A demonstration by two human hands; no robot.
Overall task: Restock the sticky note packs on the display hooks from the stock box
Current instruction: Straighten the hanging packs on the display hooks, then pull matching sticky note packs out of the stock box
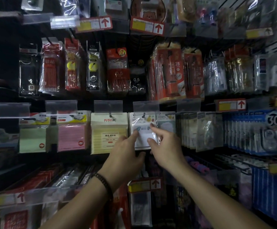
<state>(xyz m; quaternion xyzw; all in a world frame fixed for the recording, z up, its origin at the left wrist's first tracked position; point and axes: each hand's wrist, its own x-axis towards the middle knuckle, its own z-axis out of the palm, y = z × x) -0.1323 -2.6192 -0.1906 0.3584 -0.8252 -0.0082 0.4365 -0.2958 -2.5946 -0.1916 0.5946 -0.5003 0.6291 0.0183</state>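
Black bead bracelet (103,180) on my wrist is nearest the camera, both arms reach up to the middle row.

Left hand (126,152): forefinger flat on the face of the pack (143,134), thumb under its bottom edge, other fingers curled. That's a pinch on the lower left corner.

Right hand (165,146): forefinger up on the top right of the face, thumb lower on the face, remaining fingers look tucked behind the wrapper's right edge. Also gripping it.

Pack itself is white, upright, header up at the hook (143,115). Hook tip shows through the header, so I judge it's on or nearly seated, just being squared up.

Same row: yellow pack (108,133), pink pack (71,131) and green pack (32,135) to the left all hang full-face. More note packs (166,123) touch mine on the right.

Behind and above: pen packs (118,70), not my job.

Stock box isn't in view, so can't tell how many remain. Status: this one about done, rest unknown.
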